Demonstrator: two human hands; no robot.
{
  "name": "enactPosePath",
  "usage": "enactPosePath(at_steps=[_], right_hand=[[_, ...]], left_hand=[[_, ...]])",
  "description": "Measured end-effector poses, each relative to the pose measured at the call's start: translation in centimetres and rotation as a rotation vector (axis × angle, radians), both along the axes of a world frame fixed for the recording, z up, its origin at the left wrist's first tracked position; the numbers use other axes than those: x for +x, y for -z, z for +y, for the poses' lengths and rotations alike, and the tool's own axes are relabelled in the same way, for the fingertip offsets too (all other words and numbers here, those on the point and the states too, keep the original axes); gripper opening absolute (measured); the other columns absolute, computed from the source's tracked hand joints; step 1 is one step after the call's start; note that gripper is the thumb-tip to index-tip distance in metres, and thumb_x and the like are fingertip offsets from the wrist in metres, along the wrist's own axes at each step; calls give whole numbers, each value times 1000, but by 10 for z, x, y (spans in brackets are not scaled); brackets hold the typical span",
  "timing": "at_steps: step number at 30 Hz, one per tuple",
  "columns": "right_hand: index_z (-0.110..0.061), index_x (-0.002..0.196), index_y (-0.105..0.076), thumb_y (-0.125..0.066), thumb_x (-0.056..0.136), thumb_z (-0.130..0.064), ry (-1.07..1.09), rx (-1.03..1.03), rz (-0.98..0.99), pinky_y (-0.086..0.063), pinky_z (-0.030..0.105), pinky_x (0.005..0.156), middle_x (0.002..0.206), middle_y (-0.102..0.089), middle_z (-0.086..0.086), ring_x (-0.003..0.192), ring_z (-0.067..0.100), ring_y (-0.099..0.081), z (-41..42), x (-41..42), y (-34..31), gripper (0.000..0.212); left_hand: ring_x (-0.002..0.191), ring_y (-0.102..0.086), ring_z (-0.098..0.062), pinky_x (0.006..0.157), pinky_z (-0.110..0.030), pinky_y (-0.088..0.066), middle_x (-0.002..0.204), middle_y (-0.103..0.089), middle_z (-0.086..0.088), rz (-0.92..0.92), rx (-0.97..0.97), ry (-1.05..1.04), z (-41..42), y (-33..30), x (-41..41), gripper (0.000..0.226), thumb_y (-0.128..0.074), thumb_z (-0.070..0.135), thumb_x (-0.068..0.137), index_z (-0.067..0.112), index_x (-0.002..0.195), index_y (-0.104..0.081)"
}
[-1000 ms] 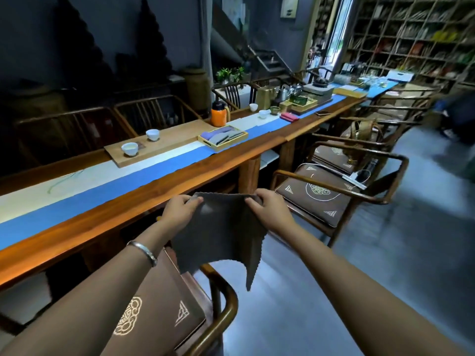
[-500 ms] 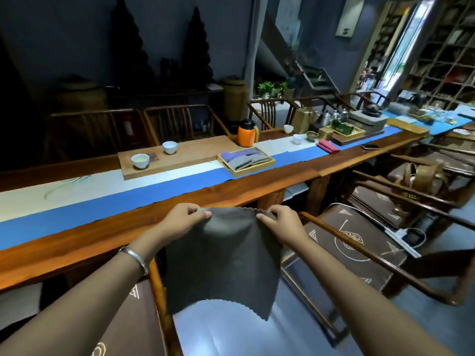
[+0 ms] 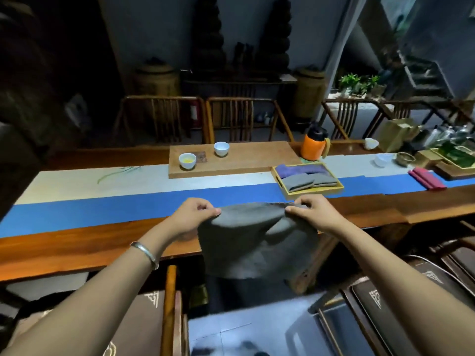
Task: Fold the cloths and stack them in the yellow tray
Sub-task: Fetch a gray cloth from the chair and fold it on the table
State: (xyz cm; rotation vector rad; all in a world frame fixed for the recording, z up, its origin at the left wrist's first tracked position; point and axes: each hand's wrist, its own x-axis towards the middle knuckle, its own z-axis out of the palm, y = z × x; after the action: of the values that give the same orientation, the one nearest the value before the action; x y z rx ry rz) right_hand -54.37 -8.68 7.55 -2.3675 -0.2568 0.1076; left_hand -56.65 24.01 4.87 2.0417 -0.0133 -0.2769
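Note:
I hold a grey cloth (image 3: 246,242) by its top edge over the near side of the long wooden table (image 3: 77,250). My left hand (image 3: 191,218) pinches its left corner and my right hand (image 3: 312,214) pinches its right corner. The cloth hangs down in front of the table edge, bulging in the middle. Just beyond my right hand, the yellow tray (image 3: 280,185) sits on the blue runner (image 3: 102,210) with folded grey cloths (image 3: 304,181) in front and a folded purple cloth (image 3: 295,168) behind.
A wooden board (image 3: 246,160) with two white cups (image 3: 187,160) lies behind the runner. An orange flask (image 3: 313,145) stands by the tray. A folded pink cloth (image 3: 426,178) and tea ware lie to the right. Chairs with brown cushions (image 3: 411,301) stand below me.
My view has turned left to face the table. Both hands have carried the grey cloth up and forward, from in front of the chairs to the table's near edge.

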Motion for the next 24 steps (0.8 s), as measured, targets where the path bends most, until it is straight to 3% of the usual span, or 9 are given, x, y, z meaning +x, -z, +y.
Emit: enactPosePath(at_steps=[10,13,15,18,22,24], right_hand=[[-11,65,-63,-70,84,-29,-169,91,-1,-37,11,48,64,-58,-5,57,0,-49,-8,183,-15,27],[-7,67,-64,-70,84,-25,-218,131,-3,-36,10,50,66,-58,-1,59,4,-49,-5,233,-21,26],[-5,68,-65,-70,84,-25,-241,151,-11,-38,14,56,68,-59,-1,63,5,-50,-1,261,-26,26],[-10,67,-66,-70,84,-27,-267,176,-3,-41,20,62,68,-61,-5,64,4,-53,5,292,-28,24],[-23,65,-66,-68,84,-33,-314,137,100,-42,9,56,67,-63,-10,62,-2,-56,10,311,-8,22],[-27,58,-61,-69,84,-32,-338,130,177,-39,8,53,59,-60,-13,55,-2,-53,12,311,18,27]], left_hand=[[74,-55,-11,62,-23,-38,75,-61,1,-59,18,-169,-19,-22,138,28,-65,33,89,11,73,-66],[73,-56,-4,61,-15,-41,79,-61,1,-101,49,-242,-21,-28,181,28,-65,31,89,6,78,-69],[63,-56,6,55,-6,-40,75,-61,4,-140,10,-318,-21,-31,203,24,-66,27,88,15,68,-68],[59,-56,11,55,-10,-41,66,-64,15,-145,-25,-372,-18,-31,224,29,-66,29,88,25,59,-66],[62,-58,3,55,-7,-41,65,-63,15,-38,-42,-357,-5,-1,231,26,-66,40,85,18,72,-69],[64,-54,-2,60,-17,-40,66,-60,13,46,-29,-343,2,25,229,32,-65,44,85,14,74,-66]])
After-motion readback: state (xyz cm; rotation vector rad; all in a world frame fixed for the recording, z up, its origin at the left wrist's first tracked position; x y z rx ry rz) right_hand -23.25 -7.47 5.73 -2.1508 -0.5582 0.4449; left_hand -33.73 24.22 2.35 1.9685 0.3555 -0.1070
